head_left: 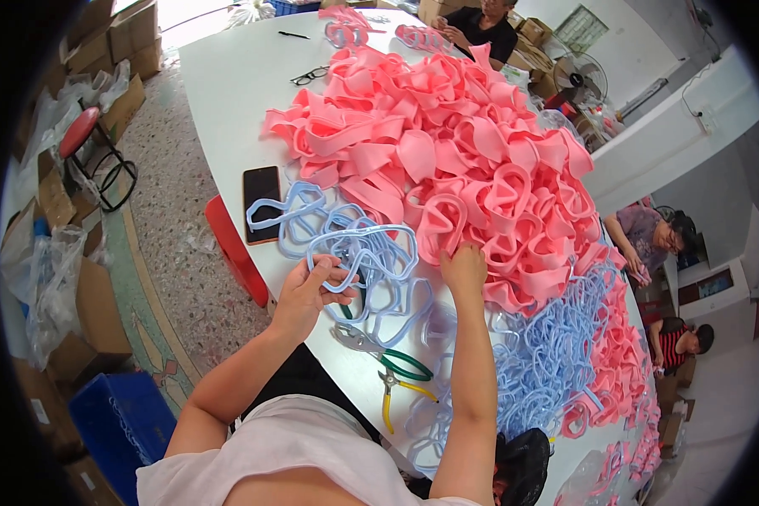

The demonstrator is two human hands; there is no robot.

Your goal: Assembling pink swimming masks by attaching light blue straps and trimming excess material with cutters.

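A light-blue loop (373,229) was held in the bent fingers of the left hand (304,291), above a small tangle of blue loops (299,232) near the table's edge; the near side of the pink pile (472,152) was reached by the right hand (464,268), its fingertips being set against a curled pink band (441,226); whether that band was grasped could not be told; green-handled pliers (406,364) and yellow-handled cutters (388,395) were laid on the white table (228,93), between the forearms.
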